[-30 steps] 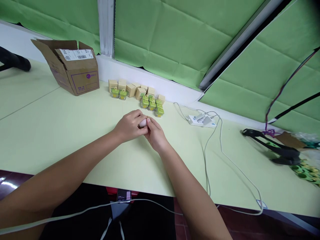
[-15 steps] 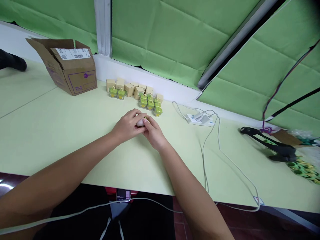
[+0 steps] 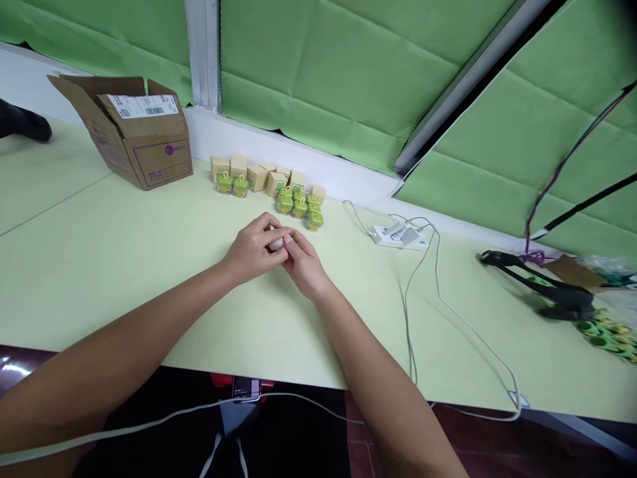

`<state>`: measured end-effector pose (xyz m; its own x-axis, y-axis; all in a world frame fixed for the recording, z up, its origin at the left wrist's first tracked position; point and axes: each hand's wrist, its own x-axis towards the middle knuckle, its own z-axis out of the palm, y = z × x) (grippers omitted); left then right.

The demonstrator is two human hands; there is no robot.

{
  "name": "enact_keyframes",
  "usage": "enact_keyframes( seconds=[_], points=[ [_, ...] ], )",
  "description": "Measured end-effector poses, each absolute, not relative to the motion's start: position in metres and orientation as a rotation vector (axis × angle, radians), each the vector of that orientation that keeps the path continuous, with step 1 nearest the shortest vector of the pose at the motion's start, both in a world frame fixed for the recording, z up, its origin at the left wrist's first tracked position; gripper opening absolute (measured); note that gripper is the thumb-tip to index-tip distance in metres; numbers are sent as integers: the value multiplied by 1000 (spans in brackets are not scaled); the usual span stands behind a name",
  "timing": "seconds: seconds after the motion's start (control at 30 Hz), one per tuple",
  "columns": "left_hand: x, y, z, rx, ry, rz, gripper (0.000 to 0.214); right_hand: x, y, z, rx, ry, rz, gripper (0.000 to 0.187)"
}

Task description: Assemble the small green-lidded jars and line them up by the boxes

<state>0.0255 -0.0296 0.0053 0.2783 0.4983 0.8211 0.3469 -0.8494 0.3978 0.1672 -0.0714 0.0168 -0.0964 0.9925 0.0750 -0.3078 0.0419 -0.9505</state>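
Note:
My left hand point(image 3: 251, 251) and my right hand point(image 3: 303, 264) meet at the middle of the pale green table point(image 3: 124, 265). Both are closed round a small pale pinkish object point(image 3: 277, 243) pinched between their fingertips; most of it is hidden. Just beyond the hands stands a cluster of small green and yellow items point(image 3: 300, 206), with two more of them point(image 3: 231, 184) to the left. A row of small tan boxes point(image 3: 259, 175) lines the wall behind them.
An open cardboard box point(image 3: 134, 136) lies tilted at the back left. A white power strip point(image 3: 398, 236) with grey cables point(image 3: 438, 299) sits to the right. A black clamp-like tool point(image 3: 542, 287) and green items point(image 3: 604, 335) lie at the far right. Green paper covers the wall.
The hands have stayed together on the small object, with the fingers shifting slightly round it. The view has drifted a little to the right and up.

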Motion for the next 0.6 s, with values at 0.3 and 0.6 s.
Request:
enact_keyframes(
  seconds=[0.3, 0.6],
  points=[
    [19, -29, 5, 2436, 699, 1523, 34, 172, -69, 18, -902, -1042, 1372, 44],
    [15, -20, 0, 2535, 657, 1441, 29, 180, -64, 16, -948, -981, 1328, 52]
  ],
)
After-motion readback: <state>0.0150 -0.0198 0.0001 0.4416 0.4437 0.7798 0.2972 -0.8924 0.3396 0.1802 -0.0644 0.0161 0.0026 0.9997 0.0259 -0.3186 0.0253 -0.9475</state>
